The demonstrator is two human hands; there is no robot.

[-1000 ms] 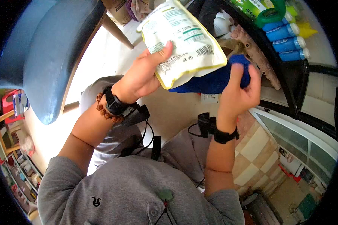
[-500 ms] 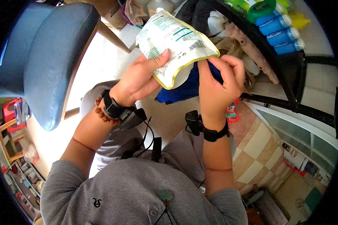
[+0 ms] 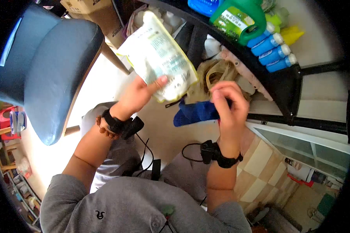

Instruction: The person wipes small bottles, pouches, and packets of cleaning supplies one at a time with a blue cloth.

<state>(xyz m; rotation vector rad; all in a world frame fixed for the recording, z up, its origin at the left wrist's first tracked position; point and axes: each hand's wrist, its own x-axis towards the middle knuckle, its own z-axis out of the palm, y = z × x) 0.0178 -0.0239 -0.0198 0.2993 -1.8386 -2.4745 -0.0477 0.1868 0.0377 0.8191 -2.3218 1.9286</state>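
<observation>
A white refill pouch point(image 3: 159, 58) with yellow edges, printed text and a spout at its top is gripped by my left hand point(image 3: 138, 95), its thumb pressed on the printed face. The pouch leans up and away from me. My right hand point(image 3: 231, 105), to the right of the pouch and apart from it, is closed with the fingers curled. A dark blue cloth point(image 3: 196, 113) extends leftward from this hand, seemingly held in its partly hidden fingers.
A black shelf point(image 3: 291, 93) at the right carries a green jug point(image 3: 237, 21) and several blue bottles point(image 3: 274, 52). Under it lies a tan plastic bag point(image 3: 217, 72). A blue chair point(image 3: 62, 73) stands left, with cardboard boxes point(image 3: 99, 17) behind it.
My right hand has come off the pouch's lower corner, and the blue cloth shows more fully beside it. The pouch has moved left in my left hand. The view has shifted.
</observation>
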